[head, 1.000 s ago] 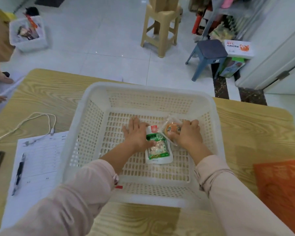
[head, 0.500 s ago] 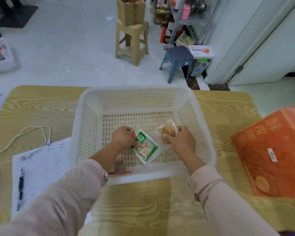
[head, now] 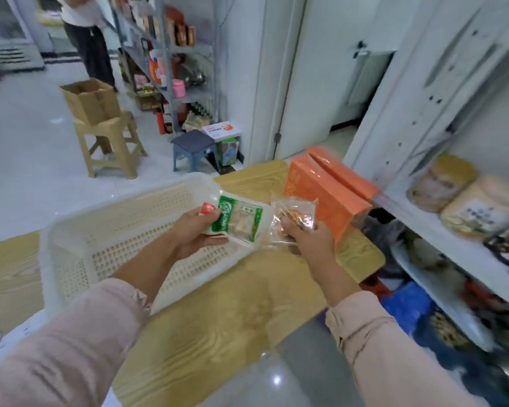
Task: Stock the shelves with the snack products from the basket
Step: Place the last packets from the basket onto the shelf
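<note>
Green-and-white snack packet [head: 238, 223] is off the basket, held up in the air over the far right corner of the white plastic basket [head: 46, 254]. Left hand [head: 193, 236] grips the packet's left end, thumb on top, fingers curled under. Second item, a clear packet with orange contents [head: 294, 218], sits just right of the green one, with their edges about meeting; blur, can't say if they touch. Right hand [head: 309, 239] is curled round the clear packet's lower part, back of the hand to the camera. Both arms are in pale pink sleeves.

Basket sits on the wood-grain table [head: 218, 324], toward its left and far side. Two orange boxes [head: 326, 201] stand at the table's far right corner, just beyond the right hand. White shelves [head: 441, 230] stand right of the table, with bagged snacks [head: 467, 207] lying on the upper board; the lower boards are blurred.

Farther back on the floor: blue stool [head: 193, 148], tan stool [head: 112, 142] with an open cardboard box [head: 90, 99] on it, metal rack [head: 171, 54] of goods, and a person standing [head: 91, 39] top left.
</note>
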